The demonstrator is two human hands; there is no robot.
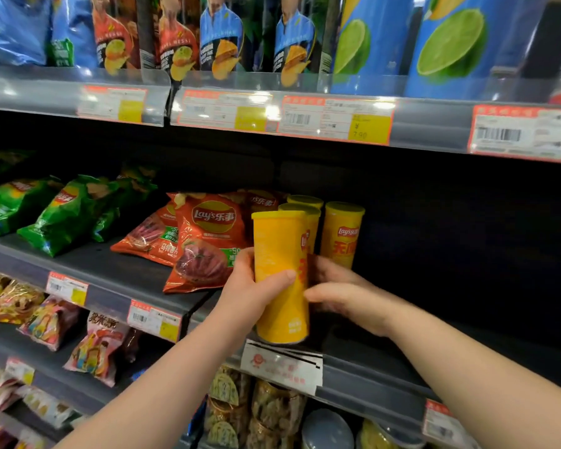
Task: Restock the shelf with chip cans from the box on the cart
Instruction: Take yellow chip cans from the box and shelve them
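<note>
The step in hand looks like placing: one yellow chip can (279, 241) is upright at the front of the middle shelf (370, 374), held between both hands. The left hand (256, 286) wraps round its lower half, thumb across the front. The right hand (344, 296) cups the other side, thumb against the can and fingers curling behind it. The base sits at the shelf's front lip. I cannot tell whether it has touched down or hangs just above. The box and the cart are out of view.

Just beyond the hands stand three more yellow cans (342, 234), two in a file straight behind the held can and one beside them, further to the right. The next move probably calls for sliding the held can back until it meets the file, or setting it in front of the right-hand one, label turned outward, before both hands let go.

Edges to mind: the lip under the can, with a white paper tag (282, 364) hanging from it, is where a can set too far forward could tip off. Left of the left hand, red chip bags (208, 241) lie close, one nearly touching the can, so there is little room that way. Right of the right hand, the shelf runs dark and open, with plenty of room for new rows. Above the hands, the rail of the upper shelf (428, 124) sits well clear of the can's lid, so lifting over the lip should not be cramped.
</note>
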